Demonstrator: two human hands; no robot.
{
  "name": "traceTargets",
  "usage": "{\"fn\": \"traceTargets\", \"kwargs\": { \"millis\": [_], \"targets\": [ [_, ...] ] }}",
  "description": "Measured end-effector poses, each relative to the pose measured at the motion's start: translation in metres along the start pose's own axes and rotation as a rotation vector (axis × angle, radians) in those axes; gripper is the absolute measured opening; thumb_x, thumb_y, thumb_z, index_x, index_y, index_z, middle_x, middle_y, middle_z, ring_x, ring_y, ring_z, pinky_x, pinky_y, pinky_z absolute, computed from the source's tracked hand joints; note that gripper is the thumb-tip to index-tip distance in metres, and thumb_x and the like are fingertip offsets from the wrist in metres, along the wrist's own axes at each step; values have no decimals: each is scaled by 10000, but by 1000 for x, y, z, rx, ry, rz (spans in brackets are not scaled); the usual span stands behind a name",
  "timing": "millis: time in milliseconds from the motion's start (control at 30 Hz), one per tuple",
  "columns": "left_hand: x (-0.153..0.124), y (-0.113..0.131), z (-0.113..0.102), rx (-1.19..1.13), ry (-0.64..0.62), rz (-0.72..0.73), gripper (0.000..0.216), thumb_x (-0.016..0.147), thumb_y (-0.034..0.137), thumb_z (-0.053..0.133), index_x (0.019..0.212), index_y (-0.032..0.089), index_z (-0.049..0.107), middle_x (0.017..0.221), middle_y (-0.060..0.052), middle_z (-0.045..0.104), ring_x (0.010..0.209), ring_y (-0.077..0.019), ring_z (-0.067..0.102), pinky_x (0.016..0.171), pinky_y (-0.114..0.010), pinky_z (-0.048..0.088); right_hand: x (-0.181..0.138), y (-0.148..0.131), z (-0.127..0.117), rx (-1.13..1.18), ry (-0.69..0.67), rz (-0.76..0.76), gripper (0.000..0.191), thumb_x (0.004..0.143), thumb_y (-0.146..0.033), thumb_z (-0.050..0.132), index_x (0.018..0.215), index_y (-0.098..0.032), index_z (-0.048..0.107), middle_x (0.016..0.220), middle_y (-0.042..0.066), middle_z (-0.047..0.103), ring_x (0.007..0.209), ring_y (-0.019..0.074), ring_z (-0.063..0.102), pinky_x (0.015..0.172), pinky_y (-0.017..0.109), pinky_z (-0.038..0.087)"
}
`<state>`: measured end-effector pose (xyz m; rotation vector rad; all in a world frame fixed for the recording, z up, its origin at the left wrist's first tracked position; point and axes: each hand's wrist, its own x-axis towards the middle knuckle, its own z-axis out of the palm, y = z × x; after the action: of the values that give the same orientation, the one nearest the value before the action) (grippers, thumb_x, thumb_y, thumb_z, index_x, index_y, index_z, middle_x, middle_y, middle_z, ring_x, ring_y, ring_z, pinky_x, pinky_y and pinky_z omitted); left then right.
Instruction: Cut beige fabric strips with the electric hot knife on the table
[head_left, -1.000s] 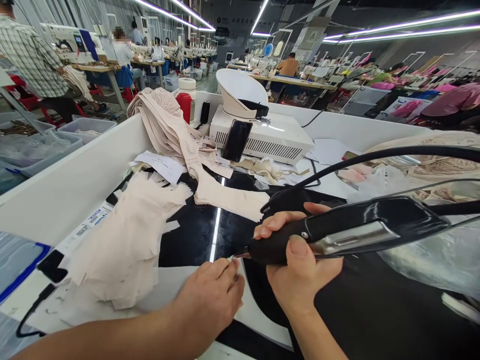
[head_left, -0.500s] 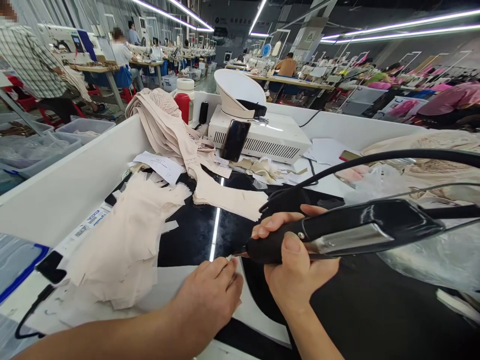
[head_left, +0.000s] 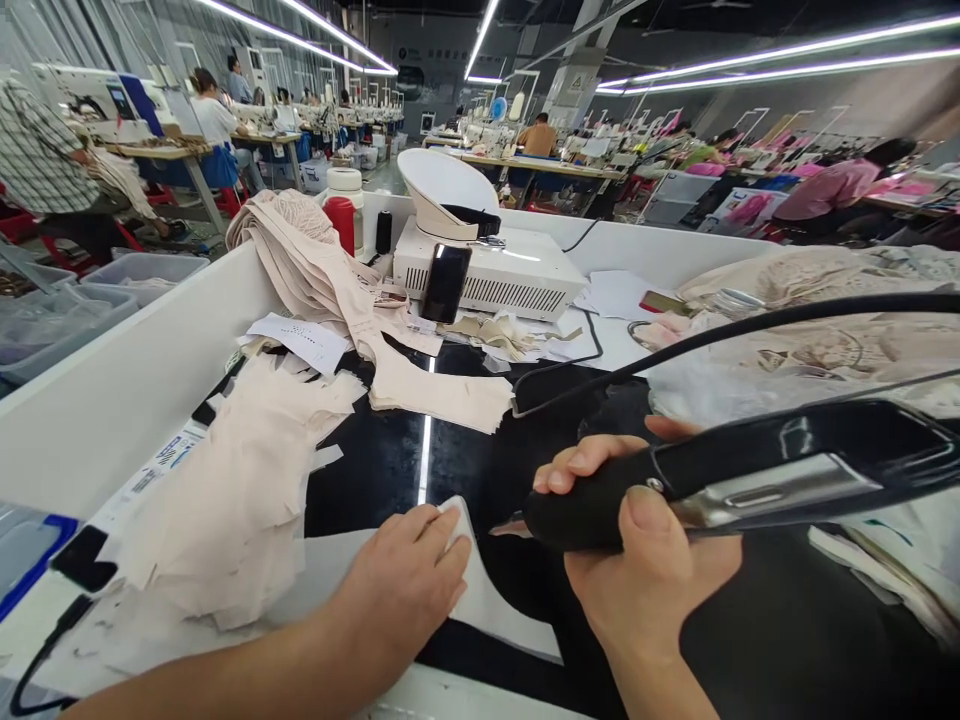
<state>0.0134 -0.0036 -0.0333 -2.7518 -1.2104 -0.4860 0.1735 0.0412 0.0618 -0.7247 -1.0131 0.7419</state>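
Note:
My right hand (head_left: 652, 560) is wrapped round a black corded cutter (head_left: 750, 470), thumb on top by its metal lever. The cutter's small pointed metal tip (head_left: 511, 527) points left, apart from my left hand, above the black glossy work surface (head_left: 480, 440). My left hand (head_left: 409, 575) lies with fingers stretched over the white, curved-edge piece (head_left: 499, 610), which it presses near its rounded upper end. The piece's left part runs under a stack of pale beige cut fabric (head_left: 240, 490).
Beige panels (head_left: 442, 385) drape from the left wall onto the surface. Behind stand a white vented box (head_left: 517, 275), a leaning phone (head_left: 447, 283) and a red thread cone (head_left: 340, 224). Bagged lace fabric (head_left: 825, 330) lies right. The cutter's cable (head_left: 720, 325) arcs across. People sew beyond.
My right hand has drawn the cutter rightward, so its tip is now away from my left fingers. Those fingers, bunched before, now lie flatter on the white piece. The view has turned slightly right.

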Motion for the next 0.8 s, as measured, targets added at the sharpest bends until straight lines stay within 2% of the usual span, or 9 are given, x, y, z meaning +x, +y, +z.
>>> {"fn": "traceTargets", "kwargs": {
  "millis": [200, 333, 433, 567, 667, 800],
  "targets": [
    [1, -7, -13, -5, 8, 17, 250, 1021, 238, 540, 1247, 145, 594, 1365, -104, 651, 1116, -251, 654, 859, -354, 547, -13, -12, -16, -34, 3, 0, 413, 775, -403, 825, 1120, -291, 626, 754, -40, 645, 592, 155, 609, 543, 308, 551],
    [2, -8, -23, 3, 87, 122, 291, 1085, 219, 390, 1245, 95, 599, 1297, -117, 684, 1181, -246, 633, 976, -382, 520, -24, -22, -31, -68, 17, -24, 398, 804, -400, 803, 1143, -298, 621, 772, -37, 638, 597, 155, 605, 545, 314, 549],
    [4, 0, -28, -145, 148, 226, 311, 1106, 250, 355, 1198, 119, 622, 1203, -75, 714, 1124, -211, 638, 1011, -362, 502, -32, -30, -40, -86, 40, -32, 408, 800, -399, 805, 1148, -298, 617, 773, -36, 634, 590, 153, 601, 532, 310, 546],
    [8, 13, -24, -287, 119, 321, 277, 1081, 350, 465, 1206, 156, 618, 1130, -46, 705, 1036, -209, 636, 972, -348, 513, -38, -36, -48, -119, 73, -39, 405, 792, -416, 809, 1123, -291, 612, 765, -35, 635, 582, 157, 601, 523, 313, 536],
    [10, 16, -16, -256, 72, 363, 344, 1019, 412, 599, 1237, 146, 605, 1121, -51, 689, 1029, -230, 629, 982, -365, 509, -38, -34, -50, -119, 82, -45, 397, 798, -413, 806, 1122, -294, 610, 757, -40, 637, 584, 158, 599, 524, 315, 532],
    [10, 13, -12, -225, 17, 338, 439, 947, 408, 714, 1270, 137, 591, 1144, -61, 672, 1033, -249, 622, 967, -380, 516, -39, -28, -52, -107, 79, -62, 377, 828, -396, 783, 1148, -300, 610, 782, -42, 643, 605, 148, 605, 551, 312, 541]
  ]
}}
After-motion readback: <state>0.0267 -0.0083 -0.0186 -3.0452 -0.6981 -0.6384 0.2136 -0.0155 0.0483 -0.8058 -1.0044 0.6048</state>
